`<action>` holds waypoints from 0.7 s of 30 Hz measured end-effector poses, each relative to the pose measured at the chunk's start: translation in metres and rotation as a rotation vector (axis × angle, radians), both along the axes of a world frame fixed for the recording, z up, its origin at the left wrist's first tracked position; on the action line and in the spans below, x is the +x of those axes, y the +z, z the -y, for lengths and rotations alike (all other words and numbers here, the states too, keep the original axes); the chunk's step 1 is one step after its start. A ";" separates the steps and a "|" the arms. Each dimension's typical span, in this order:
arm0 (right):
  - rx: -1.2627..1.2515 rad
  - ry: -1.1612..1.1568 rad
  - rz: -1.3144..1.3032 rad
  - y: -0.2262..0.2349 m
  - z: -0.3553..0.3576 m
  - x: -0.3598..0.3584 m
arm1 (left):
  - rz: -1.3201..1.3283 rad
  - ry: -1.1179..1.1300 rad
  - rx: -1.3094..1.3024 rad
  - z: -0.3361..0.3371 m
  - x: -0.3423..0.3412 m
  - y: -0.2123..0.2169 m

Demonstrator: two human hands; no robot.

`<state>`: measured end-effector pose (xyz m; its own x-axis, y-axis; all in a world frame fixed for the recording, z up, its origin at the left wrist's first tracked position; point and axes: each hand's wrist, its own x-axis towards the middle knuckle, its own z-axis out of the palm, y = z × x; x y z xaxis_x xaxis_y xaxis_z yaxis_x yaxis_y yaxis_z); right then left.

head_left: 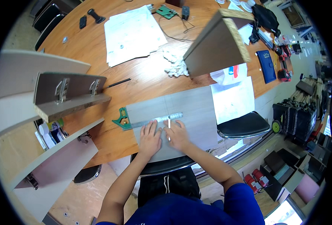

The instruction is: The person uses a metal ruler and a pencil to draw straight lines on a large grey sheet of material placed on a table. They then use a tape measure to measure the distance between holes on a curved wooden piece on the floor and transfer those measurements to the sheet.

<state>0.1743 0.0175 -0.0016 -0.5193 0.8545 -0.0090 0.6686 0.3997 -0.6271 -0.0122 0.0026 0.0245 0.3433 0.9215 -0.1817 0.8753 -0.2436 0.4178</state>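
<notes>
A grey board [196,101] lies flat on the wooden table in front of me, with thin pencil-like lines on its far part. Against its left edge sits the green head [121,119] of a combination square, and the steel blade [141,123] runs rightward across the board. My left hand [150,140] lies flat, fingers stretched, its tips at the blade's near edge. In my right hand [178,135] a slim white pen [169,129] is pinched upright, its upper end by the blade. The pen's exact contact with the board is too small to tell.
Left stand hinged panels [72,93] and a black pen [119,83]. Paper sheets [132,33], crumpled tissue [175,64] and an upright brown panel assembly [218,48] lie beyond the board. A blue notebook [266,66] and red drill [283,60] are far right; a black chair [244,125] stands nearer.
</notes>
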 end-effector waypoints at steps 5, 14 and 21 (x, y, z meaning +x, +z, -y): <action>0.029 -0.034 0.175 0.022 -0.006 -0.025 | 0.116 -0.006 0.072 0.003 -0.014 -0.006; -0.050 -0.115 0.449 0.029 -0.006 -0.038 | 0.631 1.031 -0.109 0.031 -0.124 -0.047; -0.050 -0.150 0.541 0.023 0.000 -0.053 | 1.115 1.248 -0.526 -0.010 -0.129 -0.066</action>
